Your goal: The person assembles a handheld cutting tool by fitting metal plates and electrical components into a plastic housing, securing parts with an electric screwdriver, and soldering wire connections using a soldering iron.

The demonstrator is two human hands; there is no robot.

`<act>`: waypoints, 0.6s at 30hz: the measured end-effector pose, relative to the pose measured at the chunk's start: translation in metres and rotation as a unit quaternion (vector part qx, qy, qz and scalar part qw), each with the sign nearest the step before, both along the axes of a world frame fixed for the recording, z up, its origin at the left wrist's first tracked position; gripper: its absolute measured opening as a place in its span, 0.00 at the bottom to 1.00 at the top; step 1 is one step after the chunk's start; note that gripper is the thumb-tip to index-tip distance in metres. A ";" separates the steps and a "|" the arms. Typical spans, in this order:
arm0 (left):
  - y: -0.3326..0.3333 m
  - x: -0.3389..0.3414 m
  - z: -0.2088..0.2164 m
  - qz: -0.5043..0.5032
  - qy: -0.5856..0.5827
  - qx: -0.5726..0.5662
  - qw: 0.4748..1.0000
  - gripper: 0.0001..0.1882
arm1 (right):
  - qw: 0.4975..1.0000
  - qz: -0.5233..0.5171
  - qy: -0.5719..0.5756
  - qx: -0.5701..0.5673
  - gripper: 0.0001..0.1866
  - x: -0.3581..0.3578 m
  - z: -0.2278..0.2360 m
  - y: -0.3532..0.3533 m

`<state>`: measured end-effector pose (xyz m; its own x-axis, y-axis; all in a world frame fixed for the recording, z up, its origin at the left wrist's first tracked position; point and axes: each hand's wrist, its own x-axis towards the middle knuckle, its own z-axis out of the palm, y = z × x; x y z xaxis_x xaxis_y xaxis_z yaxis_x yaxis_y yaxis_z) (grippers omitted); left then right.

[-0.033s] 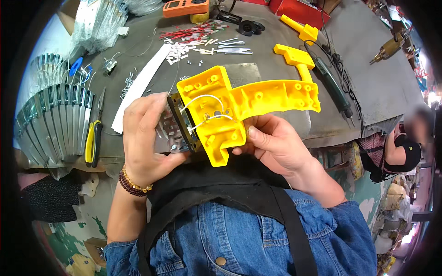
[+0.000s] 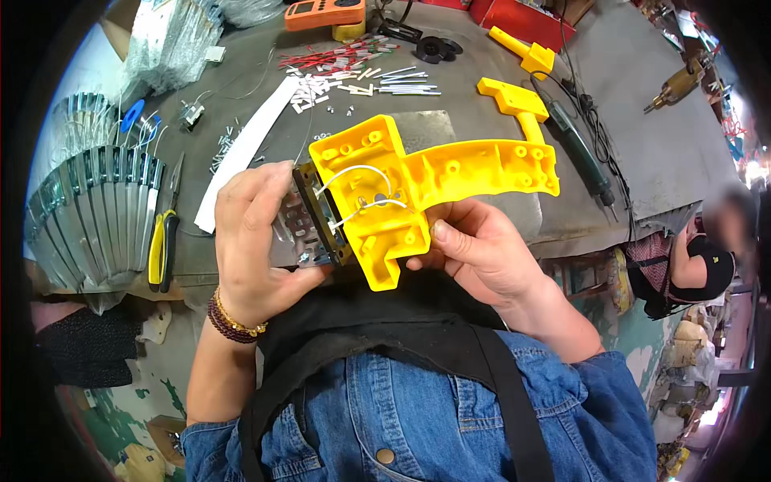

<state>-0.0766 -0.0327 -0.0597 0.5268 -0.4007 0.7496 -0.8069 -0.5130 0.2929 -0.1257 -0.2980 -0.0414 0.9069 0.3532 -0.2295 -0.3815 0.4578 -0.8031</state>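
Between my hands is a yellow plastic housing half (image 2: 353, 169) with a curved handle, its hollow inner side facing up. Two white wires (image 2: 377, 204) loop over its inside and run to a dark metal plate assembly (image 2: 316, 210) set against its left end. My left hand (image 2: 250, 229) grips that assembly, thumb below and fingers above; part of it is hidden behind the hand. With my right hand (image 2: 482, 245) I pinch the housing's lower right edge near the handle's base, the thumb on the near side and the other fingers partly underneath.
Pliers (image 2: 165, 245) and fanned metal-and-clear parts (image 2: 100, 209) lie left, beside a white strip (image 2: 245, 157). Screws, white sleeves and red leads (image 2: 337, 56) lie behind. At right are yellow housing pieces (image 2: 514, 98), an electric screwdriver (image 2: 580, 149) with cord, and another person (image 2: 691, 261).
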 end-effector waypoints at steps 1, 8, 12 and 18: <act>-0.001 0.000 -0.001 -0.001 0.000 -0.004 1.000 0.47 | 1.000 -0.013 -0.017 -0.017 0.17 0.000 -0.002 -0.001; 0.000 0.000 -0.001 -0.026 0.011 -0.013 1.000 0.46 | 0.998 -0.012 -0.008 -0.056 0.20 0.006 -0.006 -0.007; 0.007 -0.004 0.007 -0.036 0.086 0.036 0.995 0.46 | 0.931 -0.024 -0.017 -0.363 0.15 0.022 0.005 -0.040; 0.002 0.008 0.015 -0.075 0.213 0.113 0.968 0.38 | 0.861 -0.115 -0.201 -0.453 0.07 0.106 0.053 -0.106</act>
<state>-0.0685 -0.0308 -0.0452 0.6923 -0.6242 0.3620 -0.7077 -0.4893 0.5097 -0.0192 -0.4044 0.0121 0.9995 -0.0043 0.0328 0.0283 -0.4000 -0.9161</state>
